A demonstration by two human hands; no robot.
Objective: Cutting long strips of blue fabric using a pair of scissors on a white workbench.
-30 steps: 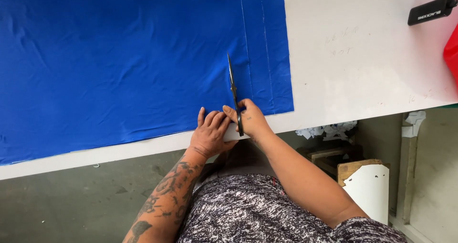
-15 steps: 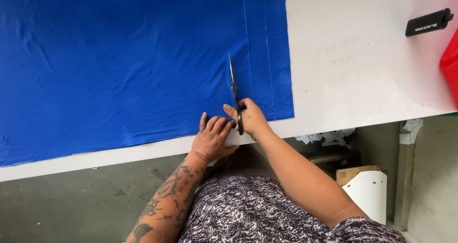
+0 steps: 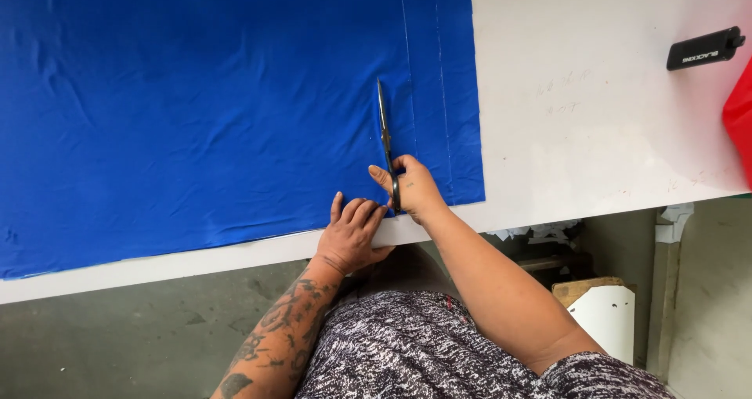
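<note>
A large blue cloth (image 3: 196, 109) lies spread over a white table (image 3: 595, 133). My right hand (image 3: 417, 189) grips black-handled scissors (image 3: 385, 137), whose blades point away from me into the cloth along a faint chalk line. My left hand (image 3: 352, 233) rests flat on the cloth's near edge, just left of the scissors, fingers together and pressing down. A narrow strip of cloth lies to the right of the blades.
A black rectangular object (image 3: 703, 48) sits at the table's far right, with a red thing (image 3: 740, 125) at the frame's edge beside it. Below the table edge are a concrete floor, scraps of white material (image 3: 540, 231) and a white board with a wooden box (image 3: 607, 314).
The scissors and my right hand have moved slightly forward into the cloth. My left hand stays pressed at the near edge.
</note>
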